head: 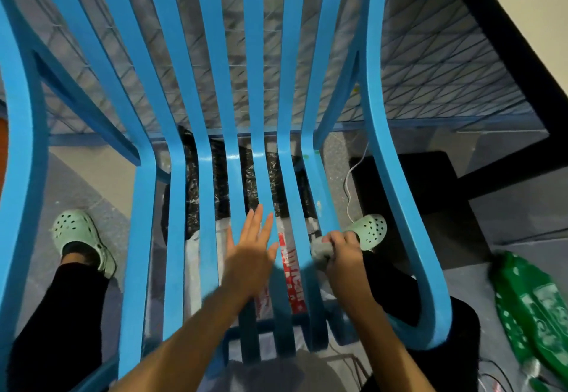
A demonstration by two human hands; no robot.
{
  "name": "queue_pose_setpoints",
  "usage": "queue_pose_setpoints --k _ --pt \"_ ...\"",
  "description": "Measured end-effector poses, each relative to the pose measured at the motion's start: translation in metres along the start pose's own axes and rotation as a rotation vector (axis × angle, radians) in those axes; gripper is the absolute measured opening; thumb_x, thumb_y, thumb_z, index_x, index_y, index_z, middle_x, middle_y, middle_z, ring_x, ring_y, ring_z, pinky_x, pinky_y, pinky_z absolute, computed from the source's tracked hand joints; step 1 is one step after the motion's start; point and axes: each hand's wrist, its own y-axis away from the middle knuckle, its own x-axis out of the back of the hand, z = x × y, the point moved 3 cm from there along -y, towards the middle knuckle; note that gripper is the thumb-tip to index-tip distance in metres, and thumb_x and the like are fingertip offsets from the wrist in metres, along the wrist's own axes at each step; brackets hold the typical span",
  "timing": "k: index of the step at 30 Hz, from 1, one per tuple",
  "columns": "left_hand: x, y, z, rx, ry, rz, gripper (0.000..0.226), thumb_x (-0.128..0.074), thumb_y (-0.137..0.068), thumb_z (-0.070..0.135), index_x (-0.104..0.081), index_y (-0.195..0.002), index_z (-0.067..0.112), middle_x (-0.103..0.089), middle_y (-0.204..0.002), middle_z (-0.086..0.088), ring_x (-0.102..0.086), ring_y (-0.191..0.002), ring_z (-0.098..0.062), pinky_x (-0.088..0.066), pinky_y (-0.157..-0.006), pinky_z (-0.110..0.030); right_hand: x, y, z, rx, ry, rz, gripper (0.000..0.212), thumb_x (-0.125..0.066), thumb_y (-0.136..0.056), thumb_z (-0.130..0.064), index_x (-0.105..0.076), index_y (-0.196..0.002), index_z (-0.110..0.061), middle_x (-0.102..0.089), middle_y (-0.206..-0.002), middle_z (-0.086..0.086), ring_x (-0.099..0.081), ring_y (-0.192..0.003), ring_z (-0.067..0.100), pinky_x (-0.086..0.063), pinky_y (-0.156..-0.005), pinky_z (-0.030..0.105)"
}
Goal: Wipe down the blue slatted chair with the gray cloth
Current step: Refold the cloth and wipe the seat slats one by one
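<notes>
A: Nearest to the lens?
B: Two bare forearms, stretched toward the seat. Left hand: spread flat, fingers straight, holding nothing, over the middle slats. Contact with them uncertain owing to blur. Right hand: fingers curled round the gray cloth.

A: Cloth, place and condition?
B: Bunched into a wad, pressed against a slat toward the right of the seat, near the left hand. Judged soft, light and limp. Best gripped as a wad in the fist, or wrapped round a single slat for top and edges together.

A: Chair?
B: Blue slatted chair: long curved slats from backrest down into seat, open gaps between, thick curved side rails. Glossy finish, a few pale specks on the right-hand slats. Judged stiff and smooth, probably slippery once damp, not fragile. Steadying hold best on a side rail or across the slats, flat palm likely enough.

A: Remainder?
B: Pale green clogs on the floor, one each side. Black plastic bag and red-and-white printed bag beneath the seat, visible through the gaps. White cable and green plastic bag on the floor at right. Wire mesh behind the backrest.
</notes>
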Motion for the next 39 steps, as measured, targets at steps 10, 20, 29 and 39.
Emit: queue_pose_setpoints --k 10,20,29,39 --pt "-0.001 -0.008 -0.009 0.056 -0.031 -0.04 0.063 -0.031 -0.101 0.047 -0.003 -0.156 0.03 0.013 -0.162 0.008 0.008 -0.15 -0.014 -0.016 -0.116 -0.055 0.021 -0.127 -0.062 0.06 -0.135 0.096 0.026 -0.049 -0.079 0.01 -0.059 -0.086 -0.013 -0.059 -0.098 0.011 -0.055 -0.084 0.016 -0.035 -0.064 0.011" --pt "-0.001 -0.008 -0.011 0.036 -0.169 -0.081 0.064 -0.026 -0.101 0.046 -0.003 -0.155 0.02 0.004 -0.163 -0.005 -0.001 -0.15 -0.024 -0.032 -0.11 -0.059 0.005 0.079 0.019 0.044 0.004 -0.043 0.042 -0.066 -0.066 0.011 -0.06 -0.083 -0.026 -0.045 -0.098 -0.01 -0.05 -0.087 0.006 -0.04 -0.069 0.003" --pt "-0.004 -0.01 -0.008 0.024 -0.105 -0.091 0.066 -0.028 -0.103 0.043 0.005 -0.156 0.023 0.021 -0.161 0.0 0.019 -0.148 -0.019 -0.005 -0.117 -0.06 -0.003 0.08 0.027 -0.074 -0.018 0.02 0.028 -0.057 -0.083 0.006 -0.054 -0.087 -0.022 -0.048 -0.105 0.0 -0.056 -0.086 0.018 -0.054 -0.072 0.026" --pt "-0.003 -0.023 -0.014 -0.111 -0.172 0.034 0.062 -0.027 -0.098 0.048 -0.03 -0.151 0.016 -0.018 -0.162 -0.007 -0.014 -0.15 -0.028 -0.016 -0.114 -0.062 0.0 -0.073 -0.027 -0.055 -0.044 -0.027 0.03 -0.052 -0.084 0.003 -0.06 -0.108 -0.014 -0.051 -0.115 0.012 -0.048 -0.108 0.026 -0.035 -0.086 0.026"
